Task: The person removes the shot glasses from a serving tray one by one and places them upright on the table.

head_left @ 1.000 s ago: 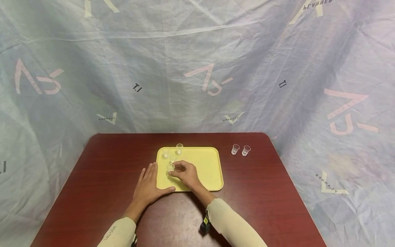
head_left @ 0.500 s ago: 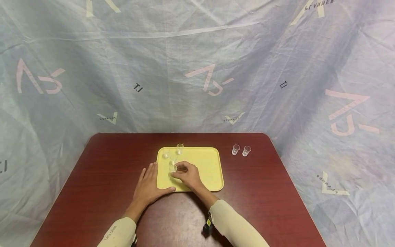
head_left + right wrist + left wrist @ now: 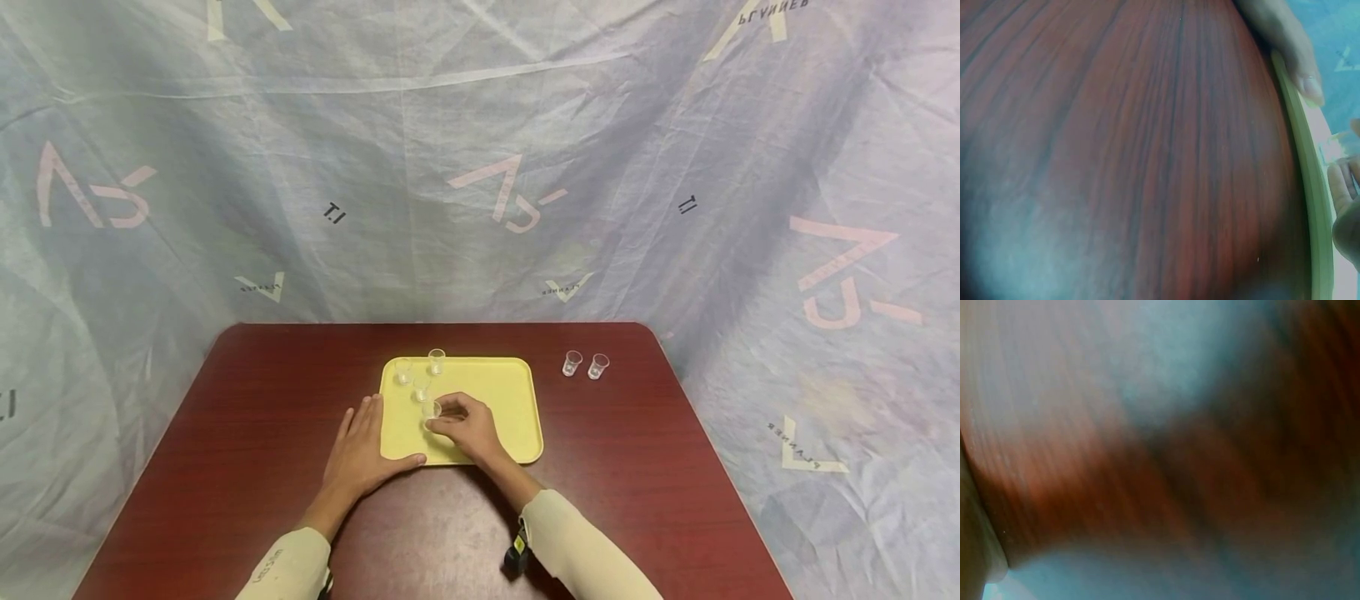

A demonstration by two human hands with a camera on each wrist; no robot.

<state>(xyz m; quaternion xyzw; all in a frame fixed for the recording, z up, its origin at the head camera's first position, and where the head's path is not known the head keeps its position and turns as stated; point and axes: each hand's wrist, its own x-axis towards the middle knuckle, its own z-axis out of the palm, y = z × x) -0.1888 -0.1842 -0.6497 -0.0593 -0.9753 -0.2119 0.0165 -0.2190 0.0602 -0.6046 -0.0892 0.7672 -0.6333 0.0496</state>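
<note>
A yellow tray (image 3: pixel 504 407) lies on the dark red table (image 3: pixel 247 417). My right hand (image 3: pixel 441 418) pinches a small clear cup (image 3: pixel 431 409) standing low over the tray's left half. Three more clear cups (image 3: pixel 422 386) stand at the tray's far left corner. My left hand (image 3: pixel 369 440) lies flat on the table, its thumb against the tray's near left edge. In the right wrist view the tray rim (image 3: pixel 1307 181) runs down the right side, with the left thumb (image 3: pixel 1297 59) above it and my right fingertips (image 3: pixel 1339 187) by the cup (image 3: pixel 1337 147).
Two clear cups (image 3: pixel 572 362) (image 3: pixel 597 366) stand side by side on the table to the right of the tray. A pale printed sheet (image 3: pixel 480 167) hangs behind and around the table. The left wrist view shows only blurred table wood (image 3: pixel 1166 487).
My right hand has slid the pinched cup a little to the right across the tray. The left hand has stayed where it was.
</note>
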